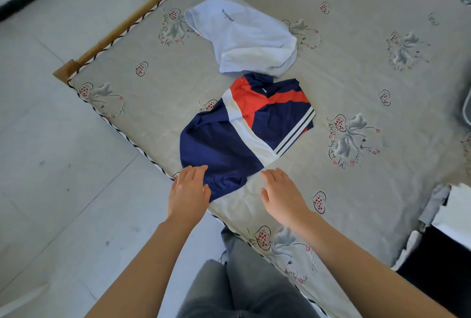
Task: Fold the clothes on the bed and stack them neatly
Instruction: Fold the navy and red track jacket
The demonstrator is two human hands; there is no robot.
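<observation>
A navy, red and white jacket point(244, 129) lies partly folded in the middle of the bed point(356, 75). Beyond it sits a crumpled pale blue garment point(244, 37), touching the jacket's collar end. My left hand point(188, 195) lies flat with straight fingers at the jacket's near navy corner, its fingertips on the cloth. My right hand point(283, 195) hovers or rests with spread fingers on the sheet just right of that corner, holding nothing.
The bed has a grey flower-print sheet and a wooden frame edge point(132, 19) on the left, with tiled floor point(63, 164) beyond. Dark and white items point(443, 254) sit at the right bed edge. My grey trousers point(242, 287) touch the near edge.
</observation>
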